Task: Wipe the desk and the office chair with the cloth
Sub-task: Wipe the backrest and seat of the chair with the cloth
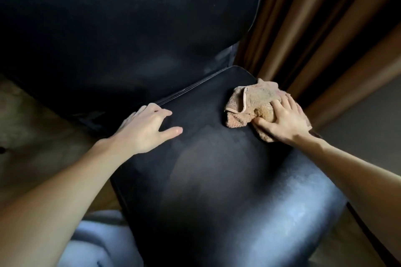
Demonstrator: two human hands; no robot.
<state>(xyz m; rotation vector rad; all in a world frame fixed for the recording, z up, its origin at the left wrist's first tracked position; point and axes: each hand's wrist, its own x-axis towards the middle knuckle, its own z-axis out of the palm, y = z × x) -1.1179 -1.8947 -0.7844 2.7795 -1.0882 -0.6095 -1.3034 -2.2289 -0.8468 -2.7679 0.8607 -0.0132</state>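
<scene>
The black leather office chair fills the view, its seat (217, 180) below and its tall backrest (130, 28) behind. A crumpled beige terry cloth (251, 102) lies on the seat's far right corner. My right hand (284, 119) presses down on the cloth and grips its bunched near part. My left hand (147, 130) rests on the seat's left rear edge, fingers spread and holding nothing. The desk is not in view.
Brown curtains (325, 28) hang close behind the chair on the right. Pale floor (32, 132) shows to the left of the chair. Light blue fabric (97, 238), seemingly my clothing, sits at the bottom left beside the seat.
</scene>
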